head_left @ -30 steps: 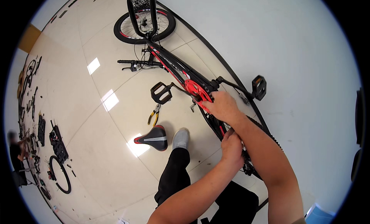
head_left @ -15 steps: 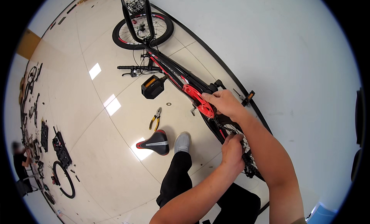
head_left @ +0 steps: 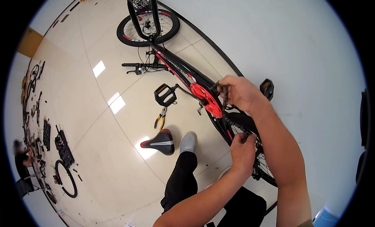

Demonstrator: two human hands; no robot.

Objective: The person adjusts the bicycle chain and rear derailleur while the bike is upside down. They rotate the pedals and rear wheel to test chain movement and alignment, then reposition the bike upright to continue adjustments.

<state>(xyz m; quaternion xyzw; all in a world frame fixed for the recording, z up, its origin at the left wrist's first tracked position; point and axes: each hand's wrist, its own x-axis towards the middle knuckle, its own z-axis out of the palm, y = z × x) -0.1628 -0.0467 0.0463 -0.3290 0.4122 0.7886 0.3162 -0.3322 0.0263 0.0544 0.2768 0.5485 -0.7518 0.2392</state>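
Observation:
An upside-down black and red bicycle frame [head_left: 180, 61] runs along the wall in front of me. My right hand [head_left: 243, 93] pinches a raised length of dark bicycle chain [head_left: 225, 97] just right of the red chainring [head_left: 213, 107]. Lower down, beside the rear wheel [head_left: 266, 169], my left hand [head_left: 243, 152] is closed with thumb and fingers on the chain's lower run. Its fingertips partly hide the links there. One black pedal [head_left: 165, 95] sticks out left of the chainring on its crank; the other pedal [head_left: 267, 89] is beyond my right wrist, near the wall.
On the floor to the left lie yellow-handled pliers [head_left: 160, 118] and a black and red saddle [head_left: 161, 143], near my shoe [head_left: 188, 142]. A loose wheel [head_left: 125, 38] lies beyond the fork. Bike parts and a seated person [head_left: 22, 160] are far left.
My right hand has moved from the chainring up and right, lifting chain links. The near pedal has shifted with its crank, and the far pedal has swung too. My left hand stays by the rear wheel.

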